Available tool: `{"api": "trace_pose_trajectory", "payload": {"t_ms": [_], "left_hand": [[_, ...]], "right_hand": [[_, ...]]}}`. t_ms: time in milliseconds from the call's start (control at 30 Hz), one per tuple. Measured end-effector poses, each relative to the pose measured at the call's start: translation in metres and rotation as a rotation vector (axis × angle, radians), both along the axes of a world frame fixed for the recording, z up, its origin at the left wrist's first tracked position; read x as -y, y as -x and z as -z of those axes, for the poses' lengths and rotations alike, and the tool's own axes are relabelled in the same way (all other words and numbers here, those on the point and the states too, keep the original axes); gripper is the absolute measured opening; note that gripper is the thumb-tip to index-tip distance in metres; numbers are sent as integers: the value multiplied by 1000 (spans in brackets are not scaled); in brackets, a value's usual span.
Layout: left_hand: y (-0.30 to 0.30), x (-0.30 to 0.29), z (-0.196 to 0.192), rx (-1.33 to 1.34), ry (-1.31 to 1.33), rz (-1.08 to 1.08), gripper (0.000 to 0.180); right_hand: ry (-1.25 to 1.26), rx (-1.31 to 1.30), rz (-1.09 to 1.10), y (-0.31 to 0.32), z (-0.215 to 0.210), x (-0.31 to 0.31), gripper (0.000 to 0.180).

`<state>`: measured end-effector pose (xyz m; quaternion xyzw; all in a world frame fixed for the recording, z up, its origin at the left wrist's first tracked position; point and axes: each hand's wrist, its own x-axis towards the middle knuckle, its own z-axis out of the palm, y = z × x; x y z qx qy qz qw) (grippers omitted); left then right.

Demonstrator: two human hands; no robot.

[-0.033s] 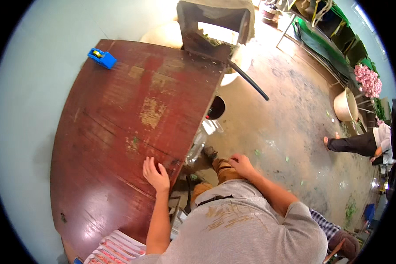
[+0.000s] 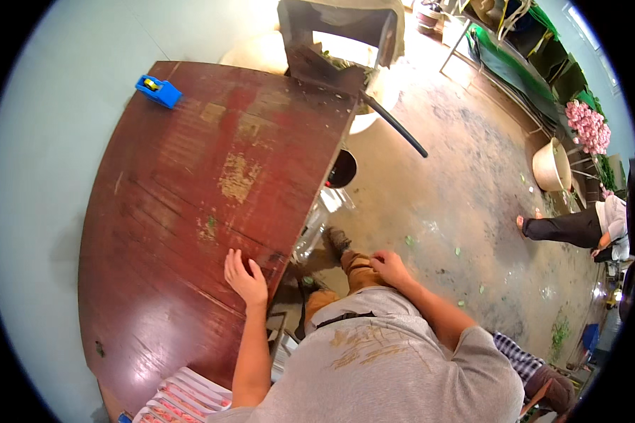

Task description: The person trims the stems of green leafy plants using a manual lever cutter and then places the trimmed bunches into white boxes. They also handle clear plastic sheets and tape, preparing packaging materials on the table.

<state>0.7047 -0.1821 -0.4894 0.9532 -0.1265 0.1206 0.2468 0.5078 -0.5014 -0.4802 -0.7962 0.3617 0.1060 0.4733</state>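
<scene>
My left hand [image 2: 245,280] rests on the near right part of a worn red-brown wooden table [image 2: 155,233], its fingers spread apart and nothing in them. Lying on my right thigh, over the brown trousers [image 2: 363,273], is my right hand [image 2: 390,268]. Its fingers stretch loosely across the cloth and I see nothing held. A blue tape dispenser [image 2: 160,94] with a yellowish roll stands at the table's far left corner. Near the table's lower edge lies a white striped stack [image 2: 183,395] with pink-red patches, partly cut off by the view.
A dark machine-like frame [image 2: 339,74] with a black bar [image 2: 396,125] stands beyond the table. Below the table's right edge are a dark bucket [image 2: 343,169] and clear plastic. Pink flowers [image 2: 587,128], a cream tub [image 2: 551,165] and another person [image 2: 568,229] are at the right.
The view has shifted slightly, so the table and most surroundings sit a little further left. Both hands stay where they rest.
</scene>
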Motion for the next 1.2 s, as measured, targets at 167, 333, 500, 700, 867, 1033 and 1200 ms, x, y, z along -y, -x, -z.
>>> {"api": "trace_pose_trajectory", "payload": {"t_ms": [167,333,500,700,867,1033,1200], "left_hand": [[-1,0,0,-18,-116,-12,36],[14,20,-9,-79,13,-204,34],[78,118,-72,-512,929,-340,24],[146,223,-272,-828,1676,617,39],[169,293,-366,-934,1421,1663,44],[218,317,-391,-751,1760,1381,39],[240,290,-401,-746,1867,1307,41]], "right_hand": [[-65,23,5,55,40,28,26],[-208,51,-140,56,70,104,27],[-222,-56,-5,89,96,224,24],[-286,-200,253,140,121,313,17],[-407,-195,122,131,131,286,19],[-449,-148,-4,120,131,233,19],[-440,-208,-141,118,128,218,22]]}}
